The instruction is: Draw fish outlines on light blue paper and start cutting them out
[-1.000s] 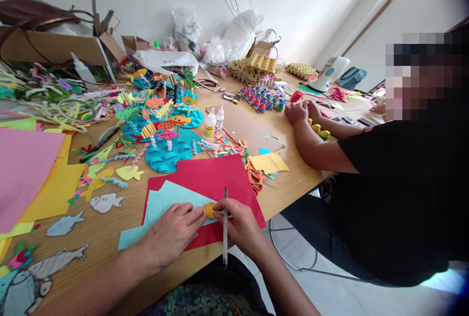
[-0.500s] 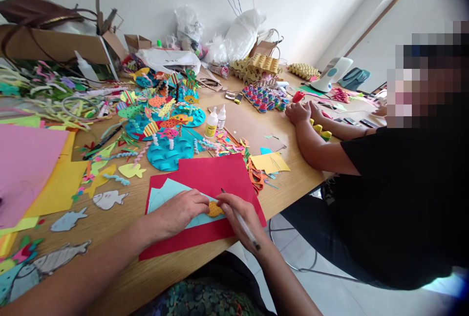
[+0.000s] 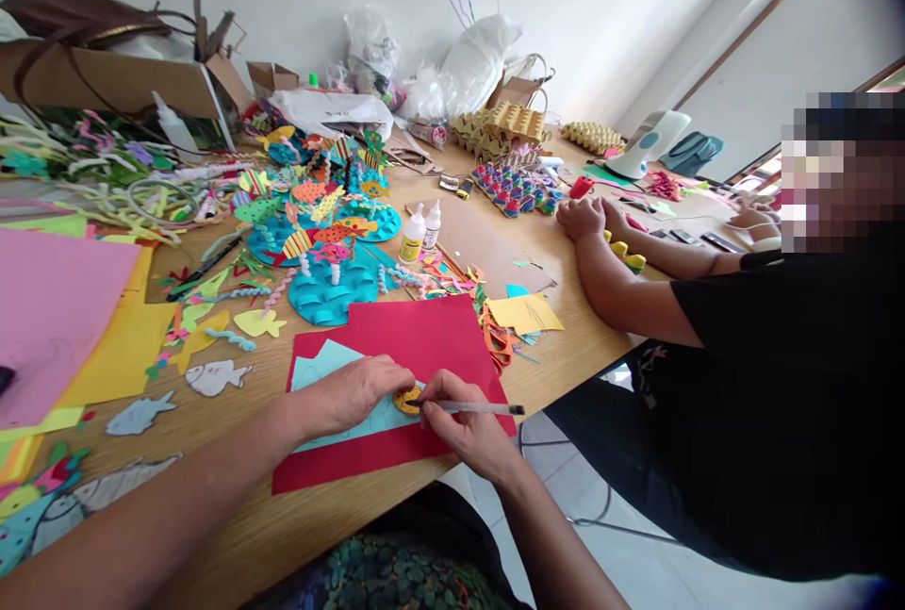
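My right hand (image 3: 472,426) pinches a clear-barrelled pen (image 3: 470,408), its tip touching a small orange dotted paper cutout (image 3: 405,400). With fingers bent together, my left hand (image 3: 363,390) holds the cutout's left edge; the fingertips are partly hidden. Beneath both lies a light blue sheet (image 3: 318,367) with pencilled outlines, on a larger red sheet (image 3: 417,327). White paper fish (image 3: 216,378) and a blue paper fish (image 3: 139,413) rest on the table left of the sheets.
Blue bases (image 3: 332,294) carrying colourful paper fish stand behind the red sheet, with glue bottles (image 3: 411,235) beside them. Orange scissors (image 3: 499,346) and paper scraps lie to the right. A co-worker's arm (image 3: 615,275) rests on the table. Pink paper (image 3: 63,308) lies left.
The pen in my right hand has swung from pointing down toward my wrist to lying nearly level, its tip now on the orange cutout. My left hand stays at the cutout.
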{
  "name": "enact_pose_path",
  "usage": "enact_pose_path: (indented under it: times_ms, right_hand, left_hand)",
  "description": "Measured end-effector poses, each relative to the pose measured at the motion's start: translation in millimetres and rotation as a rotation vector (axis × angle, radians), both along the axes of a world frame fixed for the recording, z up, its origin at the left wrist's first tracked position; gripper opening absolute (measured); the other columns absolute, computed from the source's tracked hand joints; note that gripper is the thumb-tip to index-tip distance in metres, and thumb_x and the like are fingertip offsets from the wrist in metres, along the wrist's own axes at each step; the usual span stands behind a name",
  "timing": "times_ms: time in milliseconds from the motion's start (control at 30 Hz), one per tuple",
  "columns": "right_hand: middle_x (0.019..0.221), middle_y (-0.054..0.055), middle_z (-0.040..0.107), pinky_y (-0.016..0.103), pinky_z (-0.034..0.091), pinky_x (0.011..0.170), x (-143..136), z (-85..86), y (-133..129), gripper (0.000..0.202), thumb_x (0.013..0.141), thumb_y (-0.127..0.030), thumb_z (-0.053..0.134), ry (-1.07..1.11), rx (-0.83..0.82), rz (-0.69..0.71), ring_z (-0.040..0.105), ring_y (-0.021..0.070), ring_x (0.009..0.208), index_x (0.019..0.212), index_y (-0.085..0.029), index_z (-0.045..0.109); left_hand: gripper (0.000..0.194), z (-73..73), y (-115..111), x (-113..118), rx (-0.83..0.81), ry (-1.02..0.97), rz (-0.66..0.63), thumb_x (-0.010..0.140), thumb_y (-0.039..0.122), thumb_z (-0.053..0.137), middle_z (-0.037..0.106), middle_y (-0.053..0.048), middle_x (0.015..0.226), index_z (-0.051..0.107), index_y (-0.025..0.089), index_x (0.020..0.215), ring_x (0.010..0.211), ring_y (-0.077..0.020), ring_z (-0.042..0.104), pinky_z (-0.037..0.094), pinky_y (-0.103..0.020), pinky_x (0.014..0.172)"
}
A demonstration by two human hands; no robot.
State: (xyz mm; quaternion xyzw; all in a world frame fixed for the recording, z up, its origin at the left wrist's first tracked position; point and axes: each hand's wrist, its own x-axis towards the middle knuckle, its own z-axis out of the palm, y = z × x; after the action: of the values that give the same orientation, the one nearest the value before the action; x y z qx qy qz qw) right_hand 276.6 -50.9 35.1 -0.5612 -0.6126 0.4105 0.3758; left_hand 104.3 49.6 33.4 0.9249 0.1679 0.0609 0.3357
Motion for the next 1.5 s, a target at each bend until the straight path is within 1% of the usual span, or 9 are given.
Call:
enact_pose_path:
  times_ms: [133,367,467,567,667,833,967,1100,1500]
  right_hand:
    - [0.062,-0.004,0.052,0.02,0.032,0.05,-2.8,-1.1,5.0,0.005,0.079,-0.016,0.048,-0.076,0.056,0.028,0.044,0.0095,0.055,0.075,-0.018,0.051]
    - [0.058,-0.006,0.045,0.018,0.029,0.047,-1.0,-6.2,10.6,0.009,0.077,-0.013,0.045,-0.07,0.06,0.001,0.038,0.0083,0.052,0.071,-0.019,0.047]
    - [0.059,-0.005,0.046,0.018,0.029,0.047,0.5,-8.3,11.4,0.008,0.076,-0.014,0.044,-0.043,0.04,-0.002,0.038,0.0086,0.053,0.071,-0.019,0.048]
    - [0.059,-0.005,0.046,0.019,0.031,0.048,0.2,-9.5,11.9,0.008,0.076,-0.014,0.044,-0.034,0.016,-0.001,0.04,0.0094,0.054,0.072,-0.019,0.048]
    - [0.059,-0.005,0.046,0.019,0.031,0.048,-1.4,-10.3,12.3,0.007,0.076,-0.014,0.044,-0.051,0.011,0.015,0.04,0.0097,0.053,0.073,-0.019,0.048]
    - [0.06,-0.005,0.048,0.019,0.032,0.05,-2.8,-12.0,13.7,0.007,0.078,-0.014,0.045,-0.093,0.032,0.032,0.043,0.01,0.055,0.075,-0.019,0.049]
    - [0.061,-0.005,0.049,0.019,0.032,0.05,-2.7,-12.2,14.0,0.009,0.078,-0.012,0.046,-0.106,0.04,0.034,0.044,0.0098,0.055,0.075,-0.019,0.05]
    - [0.061,-0.005,0.049,0.019,0.032,0.05,-2.9,-12.8,14.0,0.009,0.077,-0.011,0.046,-0.097,0.031,0.026,0.043,0.0094,0.054,0.074,-0.019,0.05]
    - [0.062,-0.005,0.054,0.018,0.035,0.05,-6.4,-6.2,17.8,0.008,0.077,-0.012,0.049,-0.08,-0.035,0.096,0.048,0.009,0.055,0.075,-0.019,0.053]
  left_hand:
    - [0.027,-0.8,0.4,-0.7,-0.034,0.003,0.007,0.089,0.011,0.031,0.058,-0.001,0.083,0.057,0.018,0.09,0.078,-0.0155,0.054,0.041,-0.024,0.071]
    - [0.025,-13.6,5.4,-6.9,-0.098,-0.04,0.042,0.09,0.013,0.031,0.059,-0.001,0.091,0.052,0.02,0.101,0.084,-0.0148,0.056,0.043,-0.026,0.077]
    - [0.024,-10.0,8.2,-15.2,-0.121,-0.071,0.08,0.089,0.012,0.031,0.061,0.0,0.095,0.05,0.021,0.101,0.089,-0.014,0.057,0.045,-0.027,0.08]
    - [0.024,-0.7,-4.2,-23.4,-0.032,-0.102,0.129,0.088,0.01,0.032,0.061,-0.002,0.092,0.054,0.019,0.092,0.091,-0.0157,0.056,0.044,-0.029,0.083]
    - [0.027,3.2,-36.1,-23.4,0.127,-0.02,0.09,0.086,0.006,0.034,0.06,-0.004,0.092,0.057,0.018,0.09,0.088,-0.0168,0.056,0.046,-0.027,0.079]
    - [0.027,-12.8,-80.7,-8.4,0.378,0.137,0.136,0.087,0.007,0.039,0.059,-0.008,0.104,0.056,0.015,0.107,0.091,-0.0224,0.055,0.048,-0.035,0.079]
    - [0.031,-23.6,-84.5,-2.2,0.511,0.193,0.121,0.088,0.013,0.044,0.058,-0.012,0.112,0.051,0.011,0.119,0.088,-0.0253,0.053,0.047,-0.039,0.074]
    - [0.038,-24.3,-84.1,-1.6,0.55,0.228,0.161,0.089,0.021,0.047,0.056,-0.015,0.117,0.047,0.006,0.125,0.089,-0.0267,0.051,0.046,-0.042,0.074]
    - [0.034,-26.6,-88.9,-1.0,0.478,0.261,0.224,0.09,0.023,0.05,0.058,-0.009,0.113,0.05,0.012,0.122,0.09,-0.0248,0.049,0.043,-0.04,0.074]
